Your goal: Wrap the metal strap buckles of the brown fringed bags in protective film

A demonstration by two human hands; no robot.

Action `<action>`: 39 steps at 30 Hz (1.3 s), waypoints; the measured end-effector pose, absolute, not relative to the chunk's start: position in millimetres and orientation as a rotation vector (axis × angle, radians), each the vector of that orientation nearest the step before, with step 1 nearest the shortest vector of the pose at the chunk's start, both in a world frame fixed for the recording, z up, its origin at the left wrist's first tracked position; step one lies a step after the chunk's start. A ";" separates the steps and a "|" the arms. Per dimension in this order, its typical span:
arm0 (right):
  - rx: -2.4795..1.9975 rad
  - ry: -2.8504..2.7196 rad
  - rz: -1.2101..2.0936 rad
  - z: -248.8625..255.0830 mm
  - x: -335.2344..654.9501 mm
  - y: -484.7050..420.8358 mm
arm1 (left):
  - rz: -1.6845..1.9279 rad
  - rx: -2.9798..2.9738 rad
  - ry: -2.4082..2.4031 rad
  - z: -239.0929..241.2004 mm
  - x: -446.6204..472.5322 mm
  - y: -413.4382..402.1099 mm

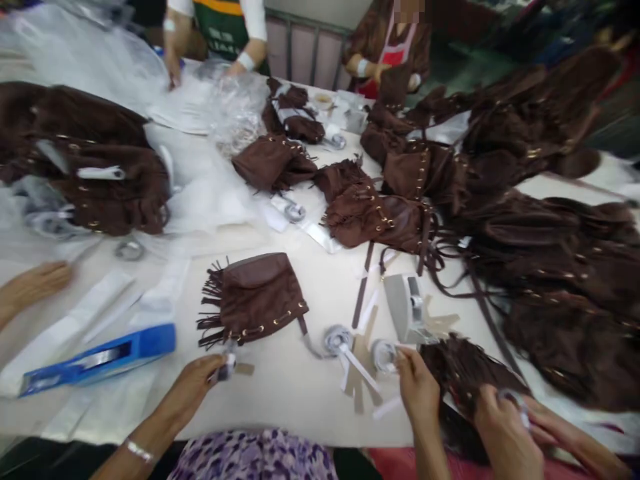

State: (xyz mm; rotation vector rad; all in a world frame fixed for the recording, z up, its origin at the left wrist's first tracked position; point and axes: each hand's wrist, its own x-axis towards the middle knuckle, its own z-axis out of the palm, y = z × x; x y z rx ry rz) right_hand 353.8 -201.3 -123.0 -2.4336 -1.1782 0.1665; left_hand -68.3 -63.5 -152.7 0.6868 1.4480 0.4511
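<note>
My left hand, with a bracelet at the wrist, pinches a small blurred grey-and-white roll just below a brown fringed bag. The bag lies flat, fringe to the left, gold eyelets along its lower edge. My right hand has its fingers closed at the edge of a coiled grey wrapped strap. Another coiled strap with white strips lies between my hands, joined to the bag's side by a grey-wrapped length. Several tan tape pieces stick out near it.
A blue tool lies left and a grey tape dispenser right. Brown bags pile up at right and left. A co-worker's hands handle a bag beside me; another hand reaches from the left. Two people stand opposite.
</note>
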 end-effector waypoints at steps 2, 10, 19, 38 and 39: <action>-2.140 -1.182 0.686 -131.5 289.1 -172.1 | 0.506 0.607 1.409 -150.2 -89.0 -67.1; -1.288 -1.102 1.688 -140.6 98.2 -95.1 | 0.467 0.717 1.344 -137.0 -76.6 -54.7; -1.312 -1.254 1.727 -152.1 86.1 -72.2 | 0.371 0.878 1.173 -144.2 -93.7 -43.1; -1.361 -1.261 1.785 -156.0 87.9 -65.4 | 0.294 0.881 1.222 -138.1 -91.7 -33.7; -1.365 -1.265 1.786 -156.4 88.1 -65.4 | 0.302 0.873 1.221 -139.4 -91.9 -34.0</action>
